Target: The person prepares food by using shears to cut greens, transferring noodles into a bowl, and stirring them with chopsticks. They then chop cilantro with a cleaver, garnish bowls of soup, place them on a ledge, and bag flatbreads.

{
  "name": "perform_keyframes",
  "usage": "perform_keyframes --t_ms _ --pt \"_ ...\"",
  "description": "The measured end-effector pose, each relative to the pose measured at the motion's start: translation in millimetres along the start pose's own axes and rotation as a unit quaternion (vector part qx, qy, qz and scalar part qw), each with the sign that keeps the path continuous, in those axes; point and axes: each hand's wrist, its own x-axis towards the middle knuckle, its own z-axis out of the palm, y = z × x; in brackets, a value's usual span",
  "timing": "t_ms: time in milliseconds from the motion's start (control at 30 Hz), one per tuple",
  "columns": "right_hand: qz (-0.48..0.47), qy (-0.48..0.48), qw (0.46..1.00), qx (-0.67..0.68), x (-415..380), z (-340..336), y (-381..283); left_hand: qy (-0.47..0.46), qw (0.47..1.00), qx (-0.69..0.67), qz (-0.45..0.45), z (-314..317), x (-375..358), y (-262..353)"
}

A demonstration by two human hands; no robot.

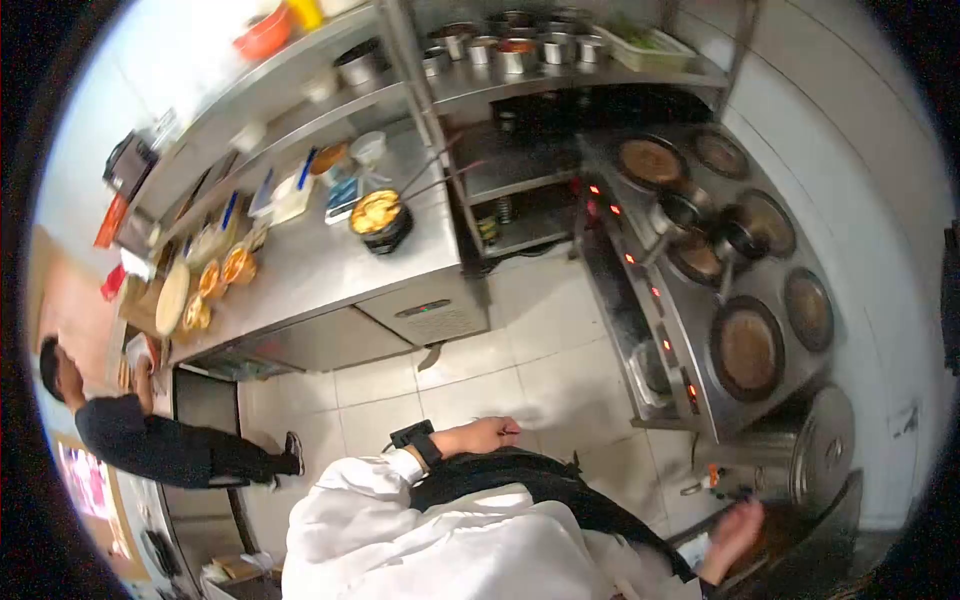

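Observation:
My left hand (490, 433) is in front of my waist, over the tiled floor, with its fingers curled together and nothing visible in them. A black watch or band (428, 447) is on that wrist. At the lower right, my right hand (735, 540) is smeared by motion, so I cannot tell how its fingers are set. It is nearest to a large metal pot (765, 462) with a round lid (828, 450) leaning upright beside it. Small orange and dark items (714, 476) show close above this hand.
A steel counter (330, 255) holds a black pot of yellow food (380, 220), several bowls and containers. On the right stands a cooker (690, 285) with round plates, two small saucepans and red lights. Shelves (480, 92) carry metal pots. A person (150, 440) stands at the far left.

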Motion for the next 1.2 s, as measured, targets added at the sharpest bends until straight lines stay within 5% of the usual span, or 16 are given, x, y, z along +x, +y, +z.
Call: perform_keyframes --t_ms 33,133,233,333,467,567,633,700,900,967,1033,1100,1200 --pt "-0.012 0.038 0.999 0.03 -22 105 24 0.014 1.0 -0.008 -0.004 -8 -8 -12" --pt "0.128 -0.252 0.959 0.013 -59 293 69 0.062 0.995 -0.072 -0.04 -39 -41 -54" --pt "0.049 -0.439 0.895 -0.059 -96 431 101 0.151 0.981 -0.122 -0.025 -68 -91 -96" --pt "-0.041 -0.554 0.819 -0.142 -119 548 123 0.278 0.944 -0.148 -0.1 -90 -132 -145" --pt "-0.025 -0.57 0.817 -0.087 -115 697 179 0.381 0.889 -0.196 -0.16 -118 -165 -190" --pt "0.119 -0.512 0.851 -0.013 -105 791 205 0.449 0.841 -0.261 -0.152 -138 -183 -208" --pt "0.172 -0.5 0.849 0.012 -84 843 229 0.466 0.816 -0.3 -0.165 -154 -188 -214" --pt "0.323 -0.437 0.838 0.036 -63 885 250 0.465 0.808 -0.314 -0.181 -168 -189 -222" --pt "0.349 -0.498 0.792 0.056 -39 952 276 0.487 0.771 -0.343 -0.228 -238 -162 -204" --pt "0.269 -0.515 0.814 0.01 -45 966 264 0.495 0.768 -0.342 -0.22 -266 -145 -202" --pt "0.2 -0.612 0.762 -0.073 -48 975 242 0.51 0.766 -0.341 -0.191 -291 -126 -197" --pt "-0.062 -0.739 0.648 -0.176 -70 983 208 0.517 0.764 -0.338 -0.186 -311 -113 -197" --pt "-0.111 -0.756 0.612 -0.204 -106 991 155 0.509 0.781 -0.311 -0.184 -322 -104 -221"
